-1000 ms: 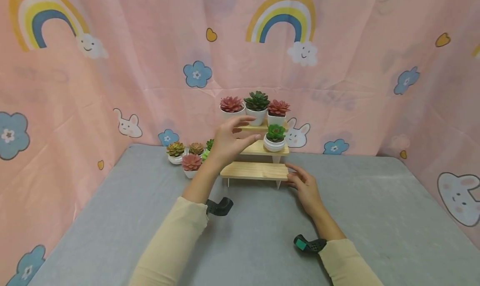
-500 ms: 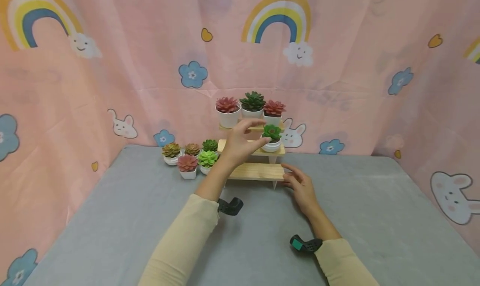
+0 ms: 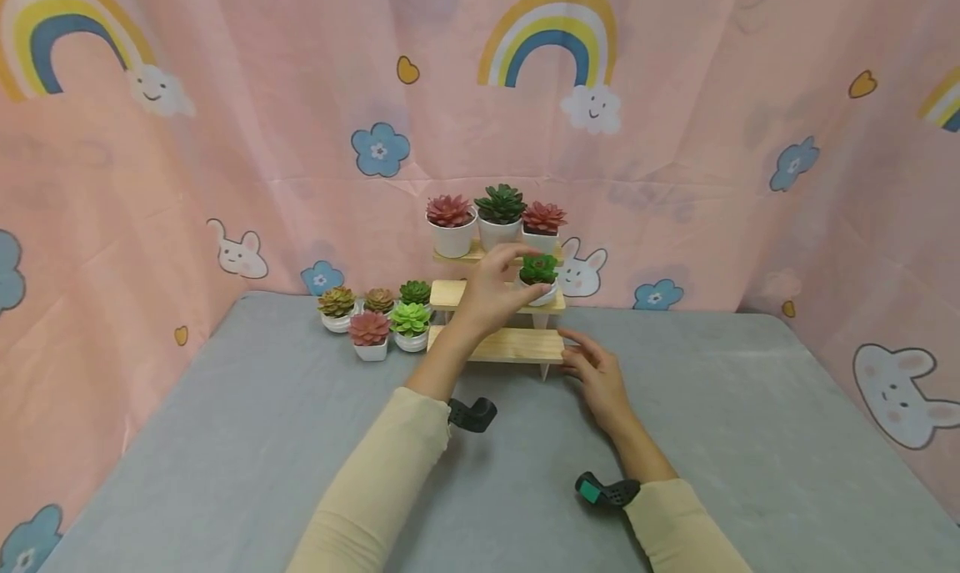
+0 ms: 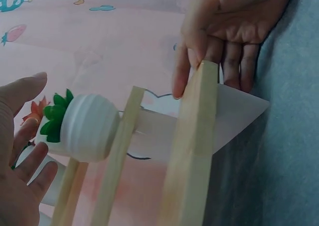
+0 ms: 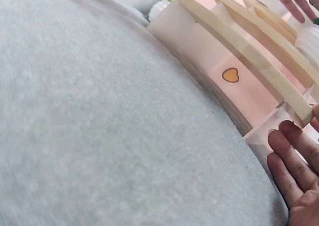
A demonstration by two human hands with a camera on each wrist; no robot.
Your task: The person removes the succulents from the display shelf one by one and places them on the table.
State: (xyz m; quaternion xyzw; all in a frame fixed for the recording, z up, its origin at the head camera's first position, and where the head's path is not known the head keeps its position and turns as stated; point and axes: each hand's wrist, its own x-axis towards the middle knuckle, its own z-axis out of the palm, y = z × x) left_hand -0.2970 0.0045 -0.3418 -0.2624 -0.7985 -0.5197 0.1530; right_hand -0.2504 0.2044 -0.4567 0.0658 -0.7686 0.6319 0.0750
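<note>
My left hand (image 3: pixel 491 294) is at a small green succulent (image 3: pixel 538 269) in a ribbed white pot (image 4: pixel 92 128), on the right end of the middle step of a wooden tiered stand (image 3: pixel 517 345). In the left wrist view its thumb and spread fingers stand beside the plant, with a gap to the pot. My right hand (image 3: pixel 600 385) touches the right end of the lowest step, its fingers fairly straight along the white side support (image 4: pixel 239 118). On the top step stand two red succulents (image 3: pixel 451 213) (image 3: pixel 544 219) and a dark green succulent (image 3: pixel 501 206) in white pots.
Left of the stand, several potted succulents (image 3: pixel 369 331) are grouped on the grey cloth-covered table (image 3: pixel 262 439). A pink patterned curtain (image 3: pixel 300 123) hangs close behind the stand.
My left hand has moved right and slightly down relative to the stand, reaching the green succulent. More of the plants on the left now show. The right hand stays at the lowest step.
</note>
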